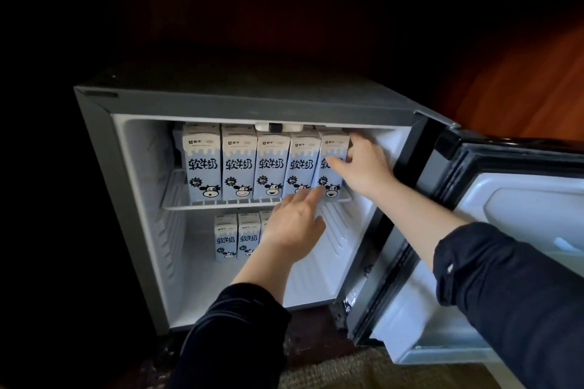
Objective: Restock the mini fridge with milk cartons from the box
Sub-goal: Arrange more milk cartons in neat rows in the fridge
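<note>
The open mini fridge (240,104) holds several white and blue milk cartons with a cartoon cow. A row of them stands on the wire shelf (221,204). My right hand (363,167) grips the rightmost carton (331,144) on that shelf, thumb across its front and fingers behind its right side. With straight fingers, my left hand (294,224) reaches up and touches the lower front of the same carton. More cartons (226,238) stand on the fridge floor below, partly hidden by my left hand. The box is out of view.
The fridge door (505,199) is swung open to the right, its white inner liner facing me. Dark wooden cabinet walls surround the fridge. A woven carpet (363,369) lies in front at the bottom.
</note>
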Action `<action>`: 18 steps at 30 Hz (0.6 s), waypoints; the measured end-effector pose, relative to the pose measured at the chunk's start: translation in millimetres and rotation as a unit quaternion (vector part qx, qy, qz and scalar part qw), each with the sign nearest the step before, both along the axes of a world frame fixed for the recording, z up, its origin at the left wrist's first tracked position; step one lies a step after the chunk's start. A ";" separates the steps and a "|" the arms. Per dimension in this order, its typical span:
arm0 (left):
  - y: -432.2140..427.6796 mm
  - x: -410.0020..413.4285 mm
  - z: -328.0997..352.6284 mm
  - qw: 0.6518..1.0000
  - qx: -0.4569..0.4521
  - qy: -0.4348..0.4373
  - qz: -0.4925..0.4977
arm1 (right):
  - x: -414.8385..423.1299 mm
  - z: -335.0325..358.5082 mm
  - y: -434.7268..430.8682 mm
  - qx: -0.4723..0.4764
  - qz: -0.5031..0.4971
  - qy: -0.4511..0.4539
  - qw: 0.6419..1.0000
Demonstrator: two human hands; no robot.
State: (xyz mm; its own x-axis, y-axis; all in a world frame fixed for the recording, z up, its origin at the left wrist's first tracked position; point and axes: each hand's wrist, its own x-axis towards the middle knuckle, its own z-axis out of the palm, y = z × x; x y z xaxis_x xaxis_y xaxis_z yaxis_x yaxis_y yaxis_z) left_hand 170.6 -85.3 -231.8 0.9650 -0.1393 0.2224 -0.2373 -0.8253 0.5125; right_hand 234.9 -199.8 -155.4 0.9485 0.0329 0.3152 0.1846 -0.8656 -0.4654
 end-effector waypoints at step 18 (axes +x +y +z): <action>-2.7 4.9 -21.1 0.980 0.175 -0.073 0.060 | 10.8 -61.6 -0.9 -0.083 -0.039 0.018 0.996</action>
State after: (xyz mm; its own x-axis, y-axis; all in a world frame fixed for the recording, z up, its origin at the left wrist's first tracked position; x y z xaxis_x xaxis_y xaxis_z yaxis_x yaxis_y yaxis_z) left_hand 175.4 -88.1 -252.9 0.9408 -0.1186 0.3176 -0.1765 -0.9711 0.1603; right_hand 245.7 -200.7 -217.0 0.9606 0.0080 0.2779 0.1006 -0.9419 -0.3206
